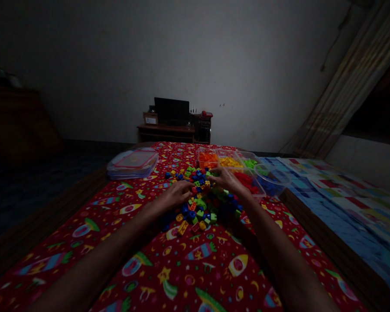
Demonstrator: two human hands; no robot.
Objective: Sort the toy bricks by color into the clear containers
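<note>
A mixed pile of toy building bricks [199,214] in blue, green, yellow, red and orange lies on a red patterned cloth [195,277]. My left hand [176,195] reaches over the pile's left side, its fingers bent and closed around a small red toy brick [194,190] at the fingertips. Over the back right of the pile hovers my right hand [225,180], thumb and fingers apart, with nothing visible between them. Behind it stand clear plastic boxes of sorted bricks: orange [208,159], yellow [230,162], green [251,164] and red [247,183].
A round clear tub [273,177] with blue bricks stands at the right end of the boxes. Stacked plastic lids [133,164] lie at the back left. Beyond the cloth are a monitor [172,111] on a small desk and, to the right, a blue patterned bed [331,208].
</note>
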